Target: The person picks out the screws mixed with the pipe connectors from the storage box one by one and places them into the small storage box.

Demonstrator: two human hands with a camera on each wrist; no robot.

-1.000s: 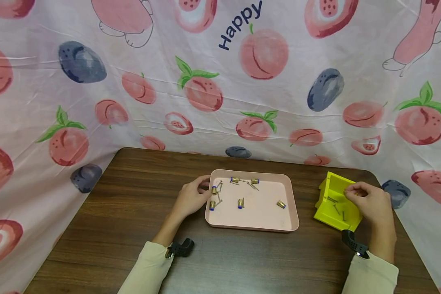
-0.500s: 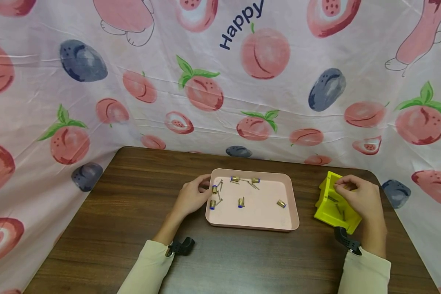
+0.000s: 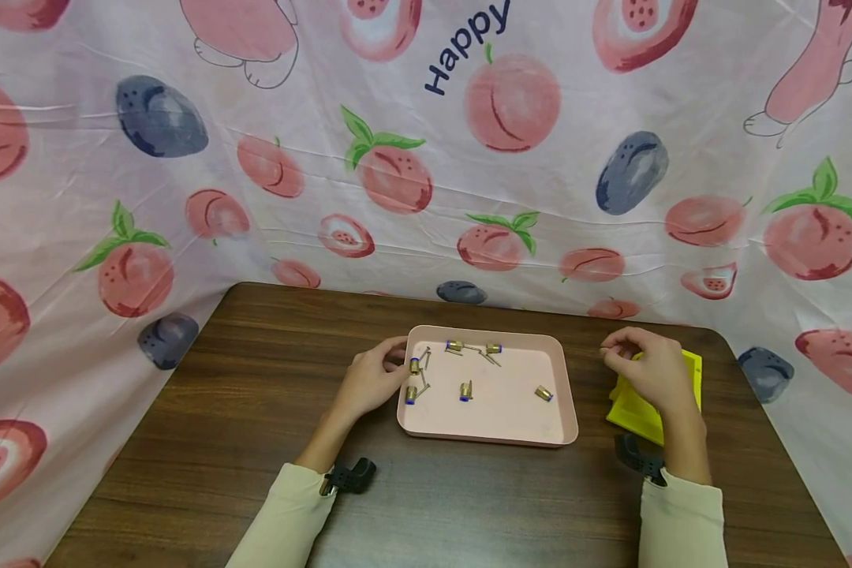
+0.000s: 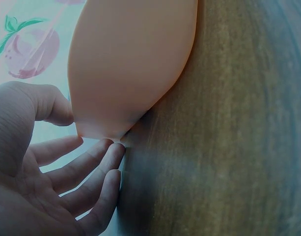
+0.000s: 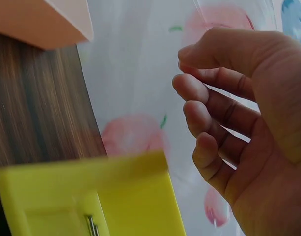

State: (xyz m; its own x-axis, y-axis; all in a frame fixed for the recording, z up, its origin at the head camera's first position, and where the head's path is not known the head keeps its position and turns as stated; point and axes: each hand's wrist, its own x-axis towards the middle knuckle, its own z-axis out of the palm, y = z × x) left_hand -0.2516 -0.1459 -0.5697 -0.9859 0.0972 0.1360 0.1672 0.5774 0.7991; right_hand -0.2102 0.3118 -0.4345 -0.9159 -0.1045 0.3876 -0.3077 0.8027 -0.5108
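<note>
My left hand (image 3: 376, 380) holds the left end of a shallow pink tray (image 3: 518, 422). In the left wrist view its thumb lies on one side of the tray's wall (image 4: 130, 64) and the fingertips touch the edge below. My right hand (image 3: 649, 367) is above a yellow bin (image 3: 635, 416), partly hiding it. Its fingers are loosely curled, and nothing shows between them in the right wrist view. Brass fittings with blue ends, such as one lying alone (image 3: 543, 393) and one in the middle (image 3: 465, 392), lie in the tray. Thin screws (image 3: 490, 358) lie beside several of them.
Under everything is a dark wooden table (image 3: 497, 505). A fruit-printed cloth (image 3: 397, 260) hangs behind it and at the sides. A screw (image 5: 93, 226) shows inside the yellow bin in the right wrist view. Each wrist wears a black strap (image 3: 355, 476).
My right hand has moved left from inside the yellow bin to over its left edge, towards the tray. The left hand and the tray have stayed put.
</note>
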